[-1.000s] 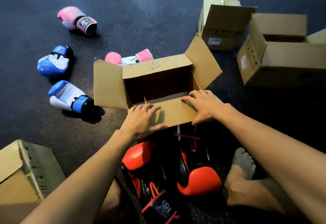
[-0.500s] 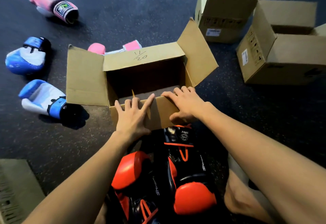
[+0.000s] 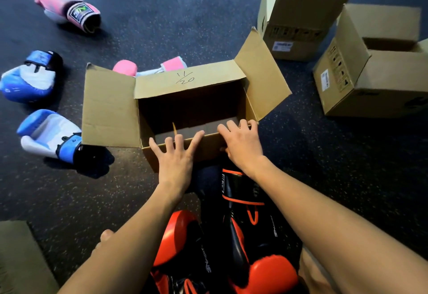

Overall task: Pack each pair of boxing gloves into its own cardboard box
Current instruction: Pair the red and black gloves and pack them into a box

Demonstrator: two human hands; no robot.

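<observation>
The left hand (image 3: 176, 157) lies flat on the near flap of the open cardboard box (image 3: 111, 108), fingers straight and spread, holding nothing. The right hand (image 3: 242, 147) has its grip on the same flap, fingers over the edge and thumb tucked beneath. The box stands on the dark floor (image 3: 185, 15). The red-and-black boxing gloves (image 3: 178, 235) lie nearer, between the forearms. Blue-and-white gloves (image 3: 48, 134) lie to the left, a pink glove (image 3: 67, 6) far left, two more boxes (image 3: 375, 80) far right

- One wide-angle camera, worn on the person's head, looks forward and steeply down.
- It sits close above the open cardboard box (image 3: 108, 108) on the dark floor (image 3: 162, 15).
</observation>
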